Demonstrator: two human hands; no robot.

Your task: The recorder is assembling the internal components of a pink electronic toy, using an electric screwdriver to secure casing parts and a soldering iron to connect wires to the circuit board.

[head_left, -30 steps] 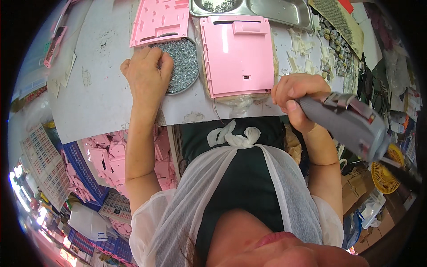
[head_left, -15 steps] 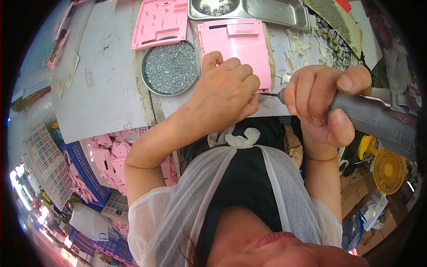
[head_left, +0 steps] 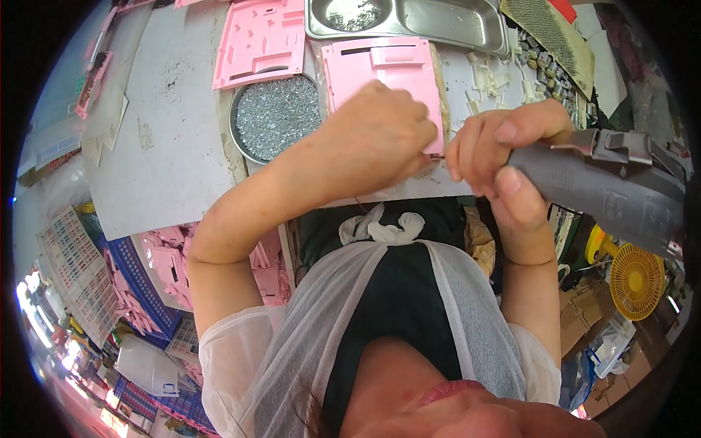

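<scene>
Right grip (head_left: 504, 150) grasps one driver (head_left: 606, 193), left grip (head_left: 376, 139) curls, contents hidden, over one panel's (head_left: 358, 77) near edge, bare tabletop (head_left: 161, 157) well left of it.

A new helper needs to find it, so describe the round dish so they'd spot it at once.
On the pale worktop, find the pink panel partly covered by the left hand. The round dish sits just left of that panel. Unlike the divided steel tray beyond, it is a single circle covered in small silvery pieces.
</scene>
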